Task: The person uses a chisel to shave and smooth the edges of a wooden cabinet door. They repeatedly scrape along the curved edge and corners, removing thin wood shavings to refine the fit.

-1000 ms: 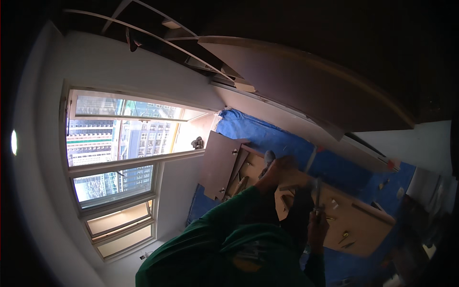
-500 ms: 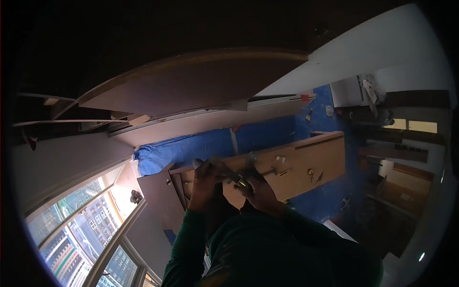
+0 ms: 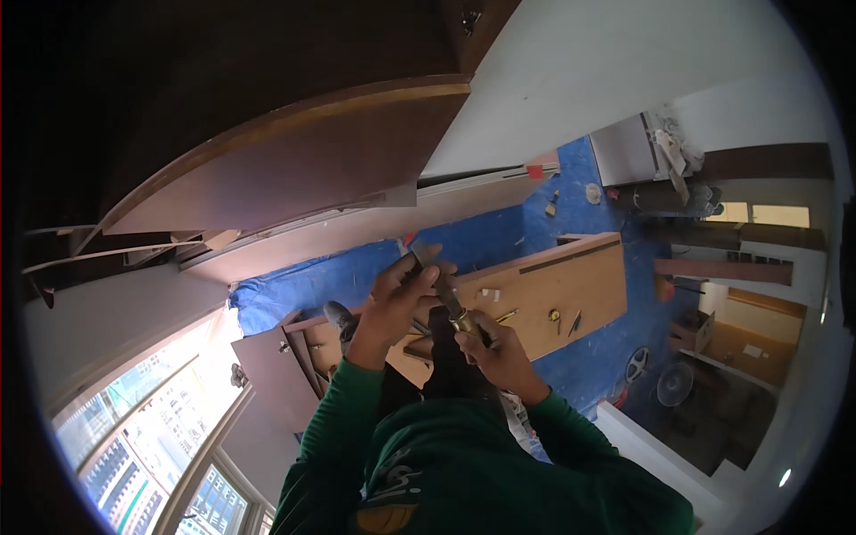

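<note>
My left hand [image 3: 392, 303] has its fingers closed around the flat blade [image 3: 445, 290] of what looks like a chisel. My right hand [image 3: 495, 352] grips the same tool at its handle, just below a brass-coloured ferrule [image 3: 463, 322]. The tool is tilted, blade up and left. Beneath my hands a long light-brown wooden panel [image 3: 584, 267] lies on blue sheeting, with a yellow tape measure [image 3: 554, 316], slim tools [image 3: 574, 323] and small white pieces [image 3: 489, 294] on it. My grey shoe [image 3: 339, 319] shows near its left part.
A dark cabinet [image 3: 285, 152] with an open flap hangs overhead. A loose door with hinges [image 3: 272, 357] is at the panel's left, near a bright window [image 3: 134, 455]. Blue sheeting [image 3: 571, 374] covers the floor; a fan [image 3: 675, 383] and a wooden box [image 3: 691, 332] stand at the right.
My head has turned rightward, so the windows have shifted to the lower left. The tool, earlier upright in my right hand alone, is now raised between both hands, which have come together.
</note>
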